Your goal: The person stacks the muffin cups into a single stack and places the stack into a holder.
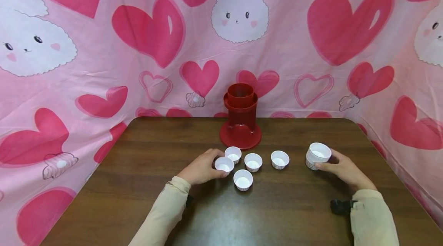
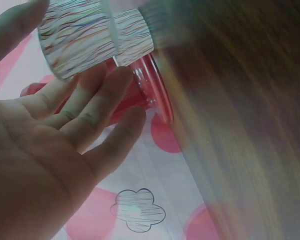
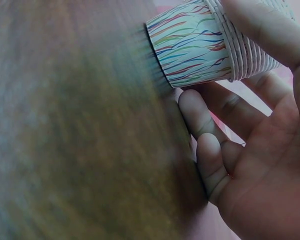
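My left hand [image 1: 205, 166] pinches a small white paper baking cup [image 1: 224, 165] between thumb and fingers. In the left wrist view the side of this cup [image 2: 80, 37] shows coloured wavy streaks, and another cup [image 2: 134, 37] shows behind it. Over at the right, my right hand [image 1: 346, 169] grips a stack of nested baking cups [image 1: 317, 156], thumb in front and fingers behind. Seen from the right wrist, the stack's many rims [image 3: 235, 45] lie close together above the streaked bottom cup [image 3: 190, 45], whose base is at the tabletop.
Several single baking cups stand upright between the hands, among them a front one [image 1: 243, 180], a middle one [image 1: 253, 162] and a right one [image 1: 279, 159]. Behind them is a red plastic stand [image 1: 240, 134] with a round base. A pink heart-patterned cloth [image 1: 152, 46] surrounds the wooden table [image 1: 277, 215].
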### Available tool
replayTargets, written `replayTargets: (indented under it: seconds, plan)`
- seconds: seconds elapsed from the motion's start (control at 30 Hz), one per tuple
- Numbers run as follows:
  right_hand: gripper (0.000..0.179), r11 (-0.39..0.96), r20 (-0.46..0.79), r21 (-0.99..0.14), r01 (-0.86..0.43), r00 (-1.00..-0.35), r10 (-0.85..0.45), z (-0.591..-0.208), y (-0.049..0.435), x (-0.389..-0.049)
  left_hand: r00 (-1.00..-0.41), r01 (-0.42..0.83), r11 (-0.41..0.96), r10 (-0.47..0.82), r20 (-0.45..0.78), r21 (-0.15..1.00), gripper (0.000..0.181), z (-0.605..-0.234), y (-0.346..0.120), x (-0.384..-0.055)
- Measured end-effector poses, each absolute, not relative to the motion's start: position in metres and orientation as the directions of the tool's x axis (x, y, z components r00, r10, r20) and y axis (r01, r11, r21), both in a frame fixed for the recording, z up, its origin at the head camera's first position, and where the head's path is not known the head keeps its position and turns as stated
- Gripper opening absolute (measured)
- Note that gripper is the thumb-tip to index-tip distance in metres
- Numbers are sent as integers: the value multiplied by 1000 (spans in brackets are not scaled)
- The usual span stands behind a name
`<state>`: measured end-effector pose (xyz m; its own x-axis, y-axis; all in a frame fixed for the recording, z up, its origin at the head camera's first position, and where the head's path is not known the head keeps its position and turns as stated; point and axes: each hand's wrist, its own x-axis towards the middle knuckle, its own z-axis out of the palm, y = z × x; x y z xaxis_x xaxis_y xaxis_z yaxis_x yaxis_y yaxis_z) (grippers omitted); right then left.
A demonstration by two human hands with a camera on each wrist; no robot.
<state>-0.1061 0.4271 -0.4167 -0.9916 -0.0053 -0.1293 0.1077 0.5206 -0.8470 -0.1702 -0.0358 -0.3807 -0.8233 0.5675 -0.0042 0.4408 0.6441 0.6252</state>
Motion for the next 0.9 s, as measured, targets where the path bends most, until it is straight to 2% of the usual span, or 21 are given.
replayTargets:
  seconds: [0.4,0.9]
  plan:
    - [84,538,-136,-835,111,-991,-8,-415,427,-106,-846,404,587,532,42,701,56,-373,-34,-166]
    - [83,545,-121,-832,101,-993,-1,-418,427,-107,-826,436,472,547,133,766,63,-353,-14,-154]
